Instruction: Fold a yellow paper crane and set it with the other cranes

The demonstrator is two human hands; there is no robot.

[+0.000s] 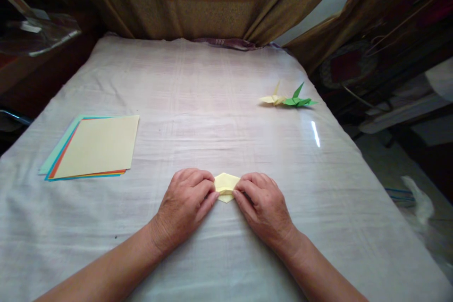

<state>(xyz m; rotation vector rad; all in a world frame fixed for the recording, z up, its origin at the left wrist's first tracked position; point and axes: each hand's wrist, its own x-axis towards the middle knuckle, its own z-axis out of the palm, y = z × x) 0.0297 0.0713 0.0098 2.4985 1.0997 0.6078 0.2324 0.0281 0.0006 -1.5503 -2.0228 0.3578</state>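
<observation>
I am pinching a small piece of folded yellow paper [225, 182] at both ends, my left grip [191, 198] pressing thumb and fingers together on its left end and my right grip [264, 203] doing the same on its right end. The paper is lying on the pale cloth [198, 118] straight in front of me, midway between my wrists. It is showing a soft, plain lemon colour, and its outline is forming a shallow point on the far side and a smaller point toward me. The broad far part is looking flat and smooth, while a narrow raised fold is running crosswise between my thumb tips, edged by a thin, darker line. On my side of that fold, a small pale triangle is sticking out. Both ends are disappearing under my fingers, hiding how their edges are lying. Farther off to the right, a pale yellow paper bird [273, 99] and a green paper bird [297, 102] are standing close together, each pointing a thin spike upward. To the left, a stack of square sheets [101, 146] is resting slightly fanned, topped in cream, with orange and blue edges peeking out.
</observation>
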